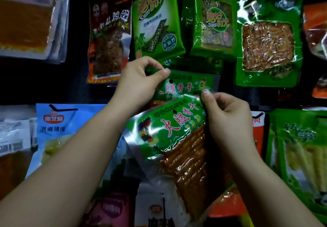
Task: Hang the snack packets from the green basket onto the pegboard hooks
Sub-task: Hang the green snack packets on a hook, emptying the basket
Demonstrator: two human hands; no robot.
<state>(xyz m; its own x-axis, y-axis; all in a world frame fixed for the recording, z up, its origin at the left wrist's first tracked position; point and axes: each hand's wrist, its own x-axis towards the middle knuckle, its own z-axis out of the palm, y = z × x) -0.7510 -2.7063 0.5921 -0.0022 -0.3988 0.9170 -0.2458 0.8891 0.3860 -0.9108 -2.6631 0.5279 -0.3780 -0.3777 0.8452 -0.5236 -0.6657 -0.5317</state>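
My left hand (pixel 139 80) pinches the top edge of the rear green tofu packet (pixel 187 85), grip pressed on the header by its hole. Right hand (pixel 228 115) pinches the front tofu packet (pixel 177 138), which tilts just below it. Hook itself hidden; can't tell if either hole is threaded. Risk: slippery film slides from the pinch, or hole misses the hook. Seaweed packet (pixel 157 23) hangs just above, crowding access. Green basket not visible.

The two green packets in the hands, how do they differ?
The front packet is tilted, pinched at its top corner by the right hand, strips showing. The back packet lies nearly level, pinched at its top edge by the left hand, lower part hidden. Both share green headers, red lettering and a punched hole.
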